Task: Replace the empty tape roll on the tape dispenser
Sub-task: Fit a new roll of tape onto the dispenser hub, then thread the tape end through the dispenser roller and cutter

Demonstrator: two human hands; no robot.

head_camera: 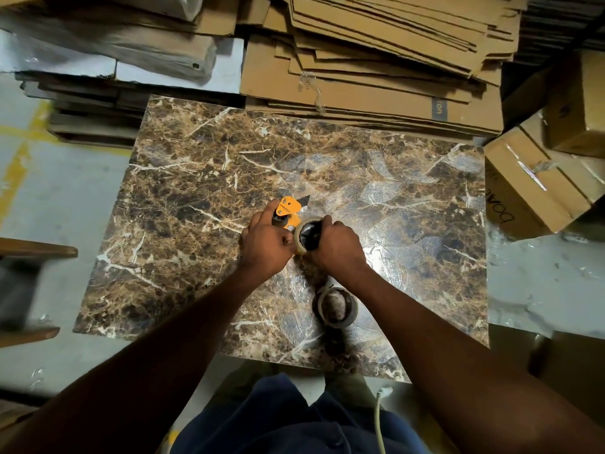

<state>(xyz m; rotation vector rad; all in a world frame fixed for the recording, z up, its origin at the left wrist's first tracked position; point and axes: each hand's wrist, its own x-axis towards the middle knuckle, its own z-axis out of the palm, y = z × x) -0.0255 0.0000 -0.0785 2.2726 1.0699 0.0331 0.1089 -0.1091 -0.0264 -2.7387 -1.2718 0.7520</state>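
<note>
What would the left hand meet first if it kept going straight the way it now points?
The left hand points up-right and already grips the orange tape dispenser; beyond that lies bare marble tabletop, then the flattened cardboard stack, though depth is hard to judge.

The marble-patterned tabletop (pixel 203 178) lay bare left and beyond; a tape roll (pixel 337 306) sat near, flattened cardboard (pixel 376 60) crowded the far edge

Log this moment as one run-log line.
left hand: grips tape dispenser | right hand: on mounted roll | second roll: on table
</note>
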